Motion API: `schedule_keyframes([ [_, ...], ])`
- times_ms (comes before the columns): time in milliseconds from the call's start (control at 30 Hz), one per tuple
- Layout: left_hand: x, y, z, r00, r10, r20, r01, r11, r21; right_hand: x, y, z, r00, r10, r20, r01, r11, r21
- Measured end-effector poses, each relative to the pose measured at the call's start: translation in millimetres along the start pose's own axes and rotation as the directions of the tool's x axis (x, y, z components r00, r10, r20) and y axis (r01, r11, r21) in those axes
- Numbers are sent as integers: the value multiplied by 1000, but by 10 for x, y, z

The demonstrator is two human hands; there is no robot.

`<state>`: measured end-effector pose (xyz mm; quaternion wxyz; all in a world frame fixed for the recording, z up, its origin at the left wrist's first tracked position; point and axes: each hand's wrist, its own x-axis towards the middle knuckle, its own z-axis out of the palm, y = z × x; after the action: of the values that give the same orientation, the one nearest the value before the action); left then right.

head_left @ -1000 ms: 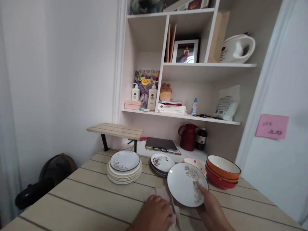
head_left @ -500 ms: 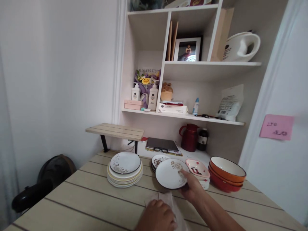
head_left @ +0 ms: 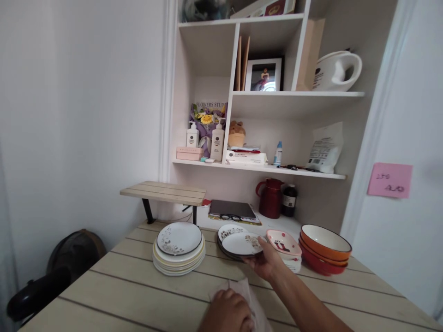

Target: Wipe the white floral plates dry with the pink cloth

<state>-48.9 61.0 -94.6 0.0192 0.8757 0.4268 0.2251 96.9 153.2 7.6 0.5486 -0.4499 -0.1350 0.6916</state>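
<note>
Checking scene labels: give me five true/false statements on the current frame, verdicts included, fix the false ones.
1. The right hand holds a flowered plate at its rim. True.
2. The left hand is on the stacked bowls. False: the left hand is on a cloth, fingers curled.
3. The orange and red bowls stand to the right of the pink dotted dish. True.
4. The top plate of the leftmost stack is plain, with no pattern. False: that top plate has a floral pattern and a dark rim.
5. The red jug stands to the left of the dark bottle. True.
</note>
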Motion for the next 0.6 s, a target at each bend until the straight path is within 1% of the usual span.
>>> schedule_keyframes([
  [67,-11,1,-4,1000,-10,-5,10,999,-33,-12,-16,-23,999,24,35,-22,998,-63],
  [133,-24,5,-9,1000,-14,-18,13,998,-67,-37,-27,-48,996,61,66,-48,982,-183],
  [233,-39,16,-15,998,-16,-58,10,994,-107,-78,-31,-77,985,151,82,-110,922,-370],
  [300,-46,22,-18,997,-9,-79,0,993,-116,-96,-24,-81,976,202,80,-146,883,-446],
  [367,-50,25,-21,997,-5,-83,-5,993,-118,-99,-15,-73,976,204,71,-148,870,-470],
  [467,-54,26,-25,998,-16,-63,9,993,-121,-67,-4,-59,987,157,46,-119,883,-454],
  [600,-44,6,-2,999,-25,-46,18,989,-148,22,21,-88,994,110,-23,-108,878,-466],
])
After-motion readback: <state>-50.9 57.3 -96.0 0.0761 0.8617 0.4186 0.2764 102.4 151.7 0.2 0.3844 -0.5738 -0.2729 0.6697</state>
